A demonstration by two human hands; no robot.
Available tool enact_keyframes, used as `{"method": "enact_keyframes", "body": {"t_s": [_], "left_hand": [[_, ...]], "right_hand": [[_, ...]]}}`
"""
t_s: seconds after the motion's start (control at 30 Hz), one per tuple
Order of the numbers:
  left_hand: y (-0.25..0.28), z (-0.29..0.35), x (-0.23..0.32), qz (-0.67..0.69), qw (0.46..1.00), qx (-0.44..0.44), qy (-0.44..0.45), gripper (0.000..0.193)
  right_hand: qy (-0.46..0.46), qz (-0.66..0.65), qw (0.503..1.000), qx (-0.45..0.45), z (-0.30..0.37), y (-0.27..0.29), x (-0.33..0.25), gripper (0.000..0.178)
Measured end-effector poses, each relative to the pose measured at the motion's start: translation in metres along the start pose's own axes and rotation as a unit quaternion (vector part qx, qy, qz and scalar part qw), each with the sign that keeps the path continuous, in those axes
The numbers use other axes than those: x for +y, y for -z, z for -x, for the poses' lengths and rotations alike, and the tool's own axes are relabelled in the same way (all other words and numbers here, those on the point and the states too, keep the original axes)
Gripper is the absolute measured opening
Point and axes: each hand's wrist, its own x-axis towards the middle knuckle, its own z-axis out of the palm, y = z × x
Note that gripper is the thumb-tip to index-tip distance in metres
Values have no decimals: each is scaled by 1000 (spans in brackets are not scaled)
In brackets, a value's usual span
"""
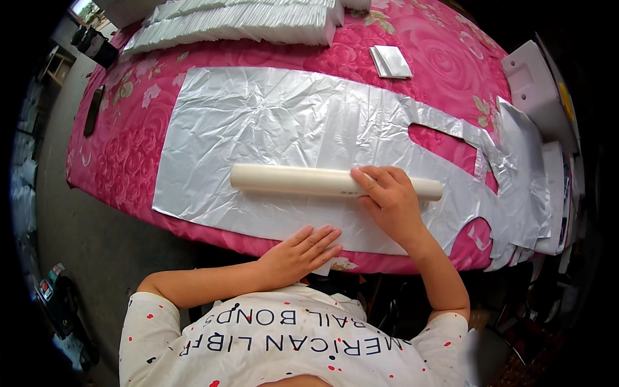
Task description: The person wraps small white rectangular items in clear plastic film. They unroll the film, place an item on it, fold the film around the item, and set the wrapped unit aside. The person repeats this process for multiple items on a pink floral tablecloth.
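Note:
A thin, shiny white plastic apron point(213, 142) lies spread on the table, its cut-outs and straps toward the right. Across it rests a cream-white pipe point(290, 178), lying roughly left to right. My right hand point(390, 200) is on the pipe right of its middle, fingers bent over the top and thumb on the near side. Near the table's front edge, my left hand point(302, 254) lies flat with fingers stretched, touching the apron's near edge and holding nothing. A translucent folded strip point(338, 132) shows on the apron beyond the pipe.
A pink floral cloth point(129, 155) covers the table. Long stacks of folded white plastic point(238, 24) stand at the back, with a small folded packet point(391, 62) nearby. A dark narrow object point(94, 111) lies at left. White foam boxes point(538, 90) and loose sheets point(522, 168) crowd the right edge.

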Motion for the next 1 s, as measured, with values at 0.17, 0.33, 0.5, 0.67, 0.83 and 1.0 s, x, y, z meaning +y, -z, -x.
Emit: {"method": "enact_keyframes", "body": {"t_s": [0.17, 0.33, 0.5, 0.67, 0.83, 1.0], "left_hand": [[5, 0, -6, 41, 999, 16, -27, 55], [9, 9, -21, 32, 998, 32, -46, 50], [6, 15, -32, 150, 983, 89, -64, 45], [9, 6, -50, 247, 950, 180, -67, 50], [25, -7, -62, 241, 962, 125, 28, 68], [34, -16, -69, 422, 887, 125, 139, 66]], "right_hand": [[-20, 35, 997, 63, -59, -11, 56, 49], [19, 19, 994, 107, -70, -11, 46, 44], [127, -156, 965, -167, -4, -16, -12, 51], [84, -105, 986, -98, 22, -24, -32, 46], [85, -41, 996, 9, 29, -39, -23, 33], [16, -122, 990, 65, 11, -32, -19, 12]]}}
